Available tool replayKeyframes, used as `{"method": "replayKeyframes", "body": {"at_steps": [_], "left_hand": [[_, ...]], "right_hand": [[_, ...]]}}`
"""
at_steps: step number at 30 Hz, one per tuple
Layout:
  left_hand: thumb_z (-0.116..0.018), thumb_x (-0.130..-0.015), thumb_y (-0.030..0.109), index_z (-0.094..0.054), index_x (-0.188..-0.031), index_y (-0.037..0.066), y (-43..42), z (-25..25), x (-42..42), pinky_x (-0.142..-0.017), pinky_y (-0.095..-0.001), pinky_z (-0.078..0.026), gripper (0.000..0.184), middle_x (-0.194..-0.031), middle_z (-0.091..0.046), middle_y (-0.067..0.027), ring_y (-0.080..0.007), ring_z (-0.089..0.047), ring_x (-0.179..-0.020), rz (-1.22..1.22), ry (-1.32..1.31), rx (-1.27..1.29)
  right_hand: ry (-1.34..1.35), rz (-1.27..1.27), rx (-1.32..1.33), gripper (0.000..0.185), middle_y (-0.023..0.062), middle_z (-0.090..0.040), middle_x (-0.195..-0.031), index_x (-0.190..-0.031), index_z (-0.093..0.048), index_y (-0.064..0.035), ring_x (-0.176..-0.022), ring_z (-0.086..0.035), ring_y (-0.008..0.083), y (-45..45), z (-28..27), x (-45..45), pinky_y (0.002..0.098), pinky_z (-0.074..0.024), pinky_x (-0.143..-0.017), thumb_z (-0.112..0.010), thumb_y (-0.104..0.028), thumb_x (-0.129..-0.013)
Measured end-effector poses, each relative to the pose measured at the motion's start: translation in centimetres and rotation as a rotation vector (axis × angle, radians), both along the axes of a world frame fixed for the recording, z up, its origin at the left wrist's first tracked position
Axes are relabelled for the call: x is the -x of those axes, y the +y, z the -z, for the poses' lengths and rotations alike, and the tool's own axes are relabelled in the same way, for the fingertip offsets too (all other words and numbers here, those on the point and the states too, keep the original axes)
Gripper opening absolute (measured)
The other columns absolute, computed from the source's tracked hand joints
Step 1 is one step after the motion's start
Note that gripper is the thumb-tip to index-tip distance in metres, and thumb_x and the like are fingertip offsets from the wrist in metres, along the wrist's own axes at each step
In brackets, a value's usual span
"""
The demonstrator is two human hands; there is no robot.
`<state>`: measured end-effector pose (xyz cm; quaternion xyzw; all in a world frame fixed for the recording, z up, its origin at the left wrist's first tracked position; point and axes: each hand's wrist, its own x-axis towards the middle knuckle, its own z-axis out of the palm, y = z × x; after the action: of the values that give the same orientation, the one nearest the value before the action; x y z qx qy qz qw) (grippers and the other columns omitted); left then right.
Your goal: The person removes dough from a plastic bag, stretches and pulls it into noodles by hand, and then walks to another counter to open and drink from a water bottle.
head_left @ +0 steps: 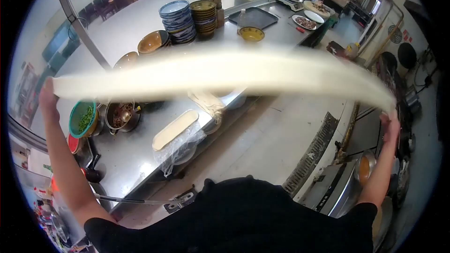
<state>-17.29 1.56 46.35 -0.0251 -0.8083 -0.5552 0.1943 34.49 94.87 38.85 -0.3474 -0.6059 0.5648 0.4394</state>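
A long pale band of dough (225, 72), blurred by motion, stretches through the air across the whole view. Its left end is gripped by my left hand (48, 99), raised at the far left. At the far right my right hand (390, 125) is closed on the other end. Below the band, a flat oval piece of dough (176, 130) lies on clear plastic (180, 152) at the counter's edge. Folded strips of dough (208, 103) rest just behind it, partly covered by the stretched band.
The steel counter (124, 147) holds a teal basket of chopped greens (84, 118), a pot of dark food with a ladle (123, 116), stacked bowls (177, 21), a black tray (253, 18) and a yellow bowl (251, 34). Cooking equipment (335, 189) stands at the right.
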Motion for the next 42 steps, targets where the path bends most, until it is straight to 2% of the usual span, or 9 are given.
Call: {"method": "replayKeyframes", "body": {"at_steps": [5,9,22,23,25,33,35,37,42], "left_hand": [[-0.053,-0.09,0.036,-0.061,-0.093,0.001,-1.4,7.1,1.7,-0.056,-0.0295,-0.046,0.037,-0.079,-0.062,-0.0093,-0.017,-0.061,-0.069,-0.118,-0.195,0.063],[-0.052,-0.09,0.041,-0.061,-0.102,0.001,-7.2,2.0,3.0,-0.076,-0.0323,-0.05,0.043,-0.091,-0.065,-0.0116,-0.0222,-0.064,-0.082,-0.079,-0.047,-0.144],[-0.054,-0.088,0.04,-0.059,-0.109,0.003,-15.0,3.4,6.6,-0.071,-0.0317,-0.05,0.042,-0.095,-0.067,-0.0082,-0.0192,-0.064,-0.083,-0.047,0.008,-0.113],[-0.054,-0.088,0.041,-0.058,-0.109,0.005,-12.0,4.5,4.4,-0.059,-0.0293,-0.048,0.042,-0.095,-0.066,-0.0082,-0.0171,-0.064,-0.075,-0.028,-0.187,-0.008],[-0.055,-0.087,0.04,-0.059,-0.106,0.007,-5.0,6.0,1.4,-0.051,-0.027,-0.043,0.039,-0.092,-0.066,-0.007,-0.015,-0.062,-0.068,-0.254,-0.349,-0.102],[-0.055,-0.086,0.04,-0.06,-0.098,0.004,-14.4,0.3,6.3,-0.051,-0.0325,-0.044,0.038,-0.092,-0.066,-0.0099,-0.0205,-0.06,-0.061,-0.167,0.249,-0.34],[-0.055,-0.087,0.038,-0.06,-0.097,0.002,-9.4,3.6,2.0,-0.053,-0.0317,-0.044,0.039,-0.087,-0.065,-0.0085,-0.0196,-0.06,-0.062,-0.171,-0.171,-0.16],[-0.054,-0.087,0.04,-0.061,-0.097,0.001,-13.8,6.7,6.5,-0.053,-0.0305,-0.043,0.04,-0.086,-0.066,-0.008,-0.0195,-0.06,-0.062,-0.159,-0.234,-0.113],[-0.051,-0.087,0.033,-0.062,-0.095,0.002,-12.9,-4.4,7.2,-0.051,-0.0297,-0.041,0.034,-0.076,-0.063,-0.0074,-0.016,-0.06,-0.067,-0.235,0.04,-0.158]], "right_hand": [[-0.599,0.238,0.118,0.031,0.0006,-0.06,-0.073,-0.088,-0.064,-0.0085,-0.057,-0.055,0.0144,7.8,14.3,-4.0,0.0298,-0.042,-0.05,-0.063,-0.039,-0.084],[0.12,0.14,0.319,0.028,0.0036,-0.065,-0.09,-0.097,-0.062,-0.0077,-0.079,-0.062,0.0171,6.4,4.4,-5.7,0.0289,-0.0474,-0.063,-0.054,-0.034,-0.092],[0.233,0.085,0.384,0.031,0.0084,-0.065,-0.084,-0.095,-0.06,-0.0068,-0.074,-0.062,0.0216,10.0,8.3,-9.1,0.033,-0.0501,-0.066,-0.05,-0.036,-0.093],[0.194,-0.842,0.431,0.035,0.0091,-0.066,-0.084,-0.093,-0.061,-0.0058,-0.071,-0.062,0.0211,13.9,12.4,-10.5,0.0336,-0.0486,-0.062,-0.051,-0.039,-0.092],[-0.344,0.156,0.437,0.037,0.0097,-0.066,-0.086,-0.091,-0.061,-0.0046,-0.072,-0.062,0.0207,3.0,12.3,-5.5,0.0333,-0.0475,-0.062,-0.053,-0.041,-0.091],[0.282,0.251,0.306,0.032,0.0099,-0.063,-0.085,-0.085,-0.059,-0.0055,-0.079,-0.062,0.0209,7.7,4.5,-9.0,0.0278,-0.0486,-0.071,-0.049,-0.035,-0.094],[0.283,-0.877,0.441,0.034,0.0096,-0.066,-0.086,-0.086,-0.06,-0.0081,-0.07,-0.061,0.0193,12.8,13.3,-11.0,0.0225,-0.0389,-0.054,-0.053,-0.041,-0.09],[-0.361,0.271,0.496,0.038,0.0092,-0.065,-0.081,-0.083,-0.06,-0.0072,-0.068,-0.06,0.0197,2.5,11.8,-5.7,0.024,-0.039,-0.052,-0.054,-0.045,-0.089],[0.143,0.102,0.295,0.036,0.0088,-0.066,-0.086,-0.092,-0.06,-0.0062,-0.076,-0.063,0.0193,7.5,2.7,-6.9,0.0334,-0.0519,-0.066,-0.046,-0.039,-0.095]]}}
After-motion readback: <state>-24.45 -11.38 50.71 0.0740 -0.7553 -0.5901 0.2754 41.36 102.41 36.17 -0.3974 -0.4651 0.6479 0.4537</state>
